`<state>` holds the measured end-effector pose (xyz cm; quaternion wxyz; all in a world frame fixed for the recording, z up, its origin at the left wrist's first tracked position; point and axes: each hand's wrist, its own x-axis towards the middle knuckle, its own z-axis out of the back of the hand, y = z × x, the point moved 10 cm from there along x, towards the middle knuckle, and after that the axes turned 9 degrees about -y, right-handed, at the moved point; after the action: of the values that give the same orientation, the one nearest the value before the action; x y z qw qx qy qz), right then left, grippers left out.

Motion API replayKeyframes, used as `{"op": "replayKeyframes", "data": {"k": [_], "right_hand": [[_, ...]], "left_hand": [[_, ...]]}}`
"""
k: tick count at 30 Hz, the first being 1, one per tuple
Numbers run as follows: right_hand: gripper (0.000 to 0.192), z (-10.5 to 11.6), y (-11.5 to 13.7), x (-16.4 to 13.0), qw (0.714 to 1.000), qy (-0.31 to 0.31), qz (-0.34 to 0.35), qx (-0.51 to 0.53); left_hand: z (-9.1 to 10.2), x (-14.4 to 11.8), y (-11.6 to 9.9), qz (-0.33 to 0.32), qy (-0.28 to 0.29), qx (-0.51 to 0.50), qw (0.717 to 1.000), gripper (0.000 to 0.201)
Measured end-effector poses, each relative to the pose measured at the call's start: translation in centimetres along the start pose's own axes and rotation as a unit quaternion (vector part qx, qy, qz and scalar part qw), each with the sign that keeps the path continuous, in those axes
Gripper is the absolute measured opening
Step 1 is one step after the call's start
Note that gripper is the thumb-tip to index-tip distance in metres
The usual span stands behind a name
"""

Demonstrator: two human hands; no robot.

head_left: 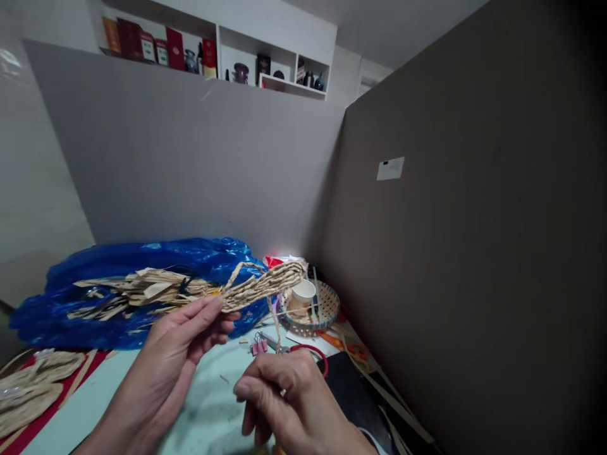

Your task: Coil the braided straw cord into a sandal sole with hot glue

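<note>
My left hand [183, 344] holds up a partly woven straw piece [258, 287]. Its braided end points right and its loose strip ends [142, 287] fan out to the left. A thin strand [274, 322] hangs down from the weave toward my right hand [291, 401]. That hand is lower, fingers pinched together, seemingly on the strand's end. A ring shows on one finger. Both hands hover above a pale green table surface [208, 404].
A blue plastic bag [142, 259] lies behind the weave. A small woven basket [327, 309] holds a paper cup [302, 294]. Pink binder clips [258, 346], red-handled scissors [313, 351] and straw bundles [28, 392] lie around. Grey partition walls stand behind and right.
</note>
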<state>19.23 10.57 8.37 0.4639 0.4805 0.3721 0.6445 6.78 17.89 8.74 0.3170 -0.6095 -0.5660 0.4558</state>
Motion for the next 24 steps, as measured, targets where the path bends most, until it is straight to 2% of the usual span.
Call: {"op": "replayKeyframes", "data": {"k": [3,7,10,15,19,22,24], "right_hand": [[0.034,-0.5,0.2,-0.3,1.0,0.012,0.016,-0.016],[0.035,-0.7,0.3,0.1,0.999,0.008,0.038,0.021],[0.034,0.7,0.5,0.6,0.997,-0.053,0.051,0.024],[0.015,3.2,2.3,0.2,0.981,-0.148,0.109,-0.052],[0.01,3.5,3.9,-0.8,0.941,-0.198,0.23,-0.151],[0.021,2.9,5.1,-1.8,0.886,-0.231,0.321,-0.242],[0.03,2.2,5.9,-2.2,0.853,-0.23,0.362,-0.299]], "left_hand": [[0.7,0.4,-1.0,-0.019,-0.014,-0.027,0.999,0.021],[0.7,-0.1,-1.4,-0.024,-0.002,-0.041,0.999,0.017],[0.3,-0.7,-1.0,-0.014,0.013,-0.037,0.999,0.024],[-1.2,-1.7,0.4,0.007,0.05,0.0,0.999,0.04],[-1.8,-2.3,1.0,0.006,0.05,0.032,0.998,0.045],[-1.9,-2.4,1.2,0.006,0.046,0.048,0.998,0.043],[-2.0,-2.3,1.3,0.004,0.053,0.054,0.997,0.043]]}}
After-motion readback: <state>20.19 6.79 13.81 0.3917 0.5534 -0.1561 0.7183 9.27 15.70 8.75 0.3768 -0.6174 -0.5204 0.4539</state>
